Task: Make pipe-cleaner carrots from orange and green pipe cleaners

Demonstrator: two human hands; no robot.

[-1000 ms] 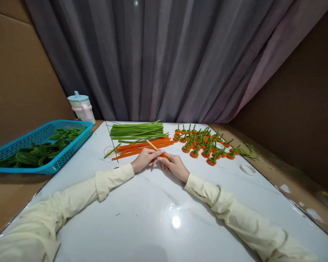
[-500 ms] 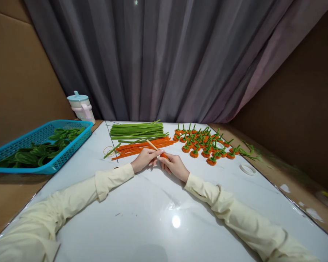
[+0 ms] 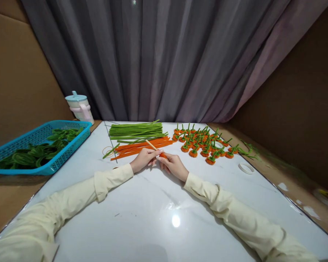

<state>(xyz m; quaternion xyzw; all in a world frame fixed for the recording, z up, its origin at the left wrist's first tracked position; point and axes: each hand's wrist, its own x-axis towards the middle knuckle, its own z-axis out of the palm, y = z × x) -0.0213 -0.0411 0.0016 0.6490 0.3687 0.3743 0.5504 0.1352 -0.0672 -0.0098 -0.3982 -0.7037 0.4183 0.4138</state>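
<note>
My left hand [image 3: 144, 158] pinches a thin pale wooden stick [image 3: 150, 144], which slants up to the left above the fingers. Against it, my right hand [image 3: 176, 167] grips an orange pipe cleaner [image 3: 163, 155] that looks wound at the stick's lower end; the fingers partly hide it. Both hands meet just above the white table. Right behind them lie loose orange pipe cleaners [image 3: 136, 147], with a pile of green pipe cleaners [image 3: 135, 131] farther back. To the right stand several small orange pumpkin shapes with green stems [image 3: 193, 153].
On the left is a blue basket [image 3: 53, 166] of green fuzzy loops, with a lidded cup [image 3: 82, 109] behind it. A white tape ring [image 3: 246, 168] lies at the right, and another ring [image 3: 217, 145] sits among the pumpkins. A grey curtain [image 3: 153, 62] hangs behind the table [image 3: 142, 218].
The whole view has shifted very slightly. Both hands keep nearly the same pose on the stick and the orange pipe cleaner.
</note>
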